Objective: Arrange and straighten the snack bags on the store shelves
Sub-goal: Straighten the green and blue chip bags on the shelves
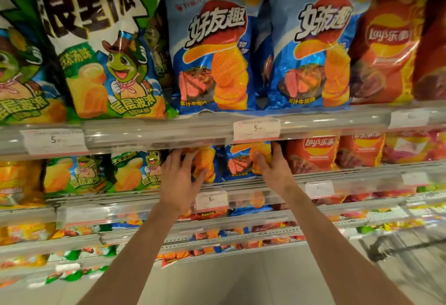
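Two blue crisp bags stand side by side on the second shelf, partly hidden under the shelf above. My left hand (pixel 179 175) lies with spread fingers on the left blue bag (pixel 207 162). My right hand (pixel 271 166) grips the right blue bag (pixel 239 163), thumb on its front and fingers round its right edge. On the top shelf two larger blue bags (pixel 212 48) (pixel 313 46) stand upright.
Green turtle bags (pixel 103 46) fill the left of both shelves and red Lay's bags (pixel 388 46) the right. Clear shelf rails with price tags (pixel 256 129) run along each shelf front. Lower shelves hold several smaller bags. The grey floor (pixel 241 280) lies below.
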Demonstrator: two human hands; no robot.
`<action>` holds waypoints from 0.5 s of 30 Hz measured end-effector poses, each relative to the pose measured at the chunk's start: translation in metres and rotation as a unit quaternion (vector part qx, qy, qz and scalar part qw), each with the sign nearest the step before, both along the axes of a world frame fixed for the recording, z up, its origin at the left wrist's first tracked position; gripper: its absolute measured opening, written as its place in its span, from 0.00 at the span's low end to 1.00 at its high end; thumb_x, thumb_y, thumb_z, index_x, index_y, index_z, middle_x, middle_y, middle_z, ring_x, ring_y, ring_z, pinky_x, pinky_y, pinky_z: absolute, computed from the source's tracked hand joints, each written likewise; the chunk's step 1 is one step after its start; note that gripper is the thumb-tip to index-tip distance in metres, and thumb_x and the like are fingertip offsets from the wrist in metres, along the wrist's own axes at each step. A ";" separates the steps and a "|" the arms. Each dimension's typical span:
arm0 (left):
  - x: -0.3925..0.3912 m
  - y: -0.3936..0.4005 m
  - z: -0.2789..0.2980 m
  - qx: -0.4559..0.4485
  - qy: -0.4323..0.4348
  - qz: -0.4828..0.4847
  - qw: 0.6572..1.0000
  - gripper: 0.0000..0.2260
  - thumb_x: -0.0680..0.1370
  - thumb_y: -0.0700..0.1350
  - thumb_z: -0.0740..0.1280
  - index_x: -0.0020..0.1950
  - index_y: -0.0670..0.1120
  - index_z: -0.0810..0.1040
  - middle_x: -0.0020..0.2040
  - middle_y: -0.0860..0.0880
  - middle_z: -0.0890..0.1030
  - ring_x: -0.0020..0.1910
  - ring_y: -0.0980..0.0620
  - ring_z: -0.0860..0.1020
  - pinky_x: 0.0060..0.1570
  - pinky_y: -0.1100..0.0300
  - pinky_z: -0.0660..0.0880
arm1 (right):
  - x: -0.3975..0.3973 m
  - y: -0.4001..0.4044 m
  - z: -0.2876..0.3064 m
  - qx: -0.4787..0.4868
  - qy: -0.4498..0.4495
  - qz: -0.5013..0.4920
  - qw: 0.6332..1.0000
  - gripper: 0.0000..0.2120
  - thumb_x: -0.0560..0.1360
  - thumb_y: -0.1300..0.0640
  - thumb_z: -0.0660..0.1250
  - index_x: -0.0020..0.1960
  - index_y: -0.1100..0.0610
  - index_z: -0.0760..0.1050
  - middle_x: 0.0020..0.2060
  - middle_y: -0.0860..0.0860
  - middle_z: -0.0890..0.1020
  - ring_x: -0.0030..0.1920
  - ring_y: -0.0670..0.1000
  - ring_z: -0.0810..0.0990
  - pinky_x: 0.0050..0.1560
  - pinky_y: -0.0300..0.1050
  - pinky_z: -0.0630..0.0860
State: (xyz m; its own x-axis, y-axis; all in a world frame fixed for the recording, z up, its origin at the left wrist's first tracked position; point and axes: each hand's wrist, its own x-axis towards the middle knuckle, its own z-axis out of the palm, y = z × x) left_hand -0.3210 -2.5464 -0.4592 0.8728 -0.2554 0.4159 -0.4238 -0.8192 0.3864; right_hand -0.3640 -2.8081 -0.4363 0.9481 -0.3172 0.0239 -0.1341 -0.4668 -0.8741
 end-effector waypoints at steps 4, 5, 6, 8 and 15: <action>0.000 -0.001 -0.001 0.000 0.002 0.009 1.000 0.24 0.78 0.58 0.68 0.70 0.46 0.74 0.68 0.41 0.73 0.68 0.38 0.71 0.66 0.40 0.71 | -0.011 -0.004 -0.003 -0.056 0.033 0.004 0.998 0.23 0.81 0.39 0.61 0.65 0.55 0.67 0.49 0.50 0.84 0.49 0.54 0.84 0.52 0.57 0.81; 0.000 -0.003 -0.001 -0.003 0.007 0.012 1.000 0.24 0.78 0.55 0.71 0.70 0.45 0.74 0.68 0.40 0.73 0.68 0.38 0.71 0.66 0.40 0.71 | -0.012 -0.004 -0.003 -0.070 0.038 0.002 0.997 0.22 0.81 0.39 0.60 0.65 0.55 0.67 0.48 0.50 0.85 0.48 0.55 0.85 0.51 0.58 0.81; 0.000 -0.005 0.000 -0.006 0.015 0.014 1.000 0.24 0.77 0.54 0.72 0.70 0.45 0.74 0.68 0.40 0.73 0.68 0.38 0.71 0.67 0.40 0.71 | -0.012 -0.003 -0.004 -0.075 0.042 0.000 0.996 0.22 0.82 0.39 0.60 0.65 0.55 0.67 0.48 0.50 0.85 0.47 0.56 0.85 0.49 0.58 0.82; -0.001 -0.007 0.003 -0.016 0.033 0.012 0.999 0.25 0.77 0.52 0.74 0.71 0.45 0.74 0.69 0.40 0.72 0.69 0.38 0.70 0.69 0.41 0.70 | -0.011 -0.001 -0.001 -0.059 0.047 -0.004 0.997 0.22 0.82 0.40 0.62 0.66 0.56 0.68 0.47 0.50 0.85 0.47 0.55 0.85 0.49 0.55 0.82; -0.008 0.011 0.023 -0.121 0.045 0.000 0.992 0.18 0.77 0.43 0.74 0.66 0.42 0.78 0.62 0.42 0.79 0.62 0.40 0.76 0.62 0.45 0.75 | -0.031 -0.005 -0.008 0.027 -0.013 -0.072 0.997 0.26 0.79 0.41 0.68 0.70 0.56 0.73 0.56 0.49 0.84 0.57 0.48 0.83 0.59 0.49 0.81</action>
State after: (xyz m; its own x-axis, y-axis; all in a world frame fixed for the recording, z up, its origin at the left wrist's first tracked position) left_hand -0.3293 -2.5358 -0.4363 0.9093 -0.1583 0.3848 -0.3788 -0.6975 0.6083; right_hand -0.3947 -2.8132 -0.4440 0.8921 -0.4511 0.0268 -0.1733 -0.3962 -0.9017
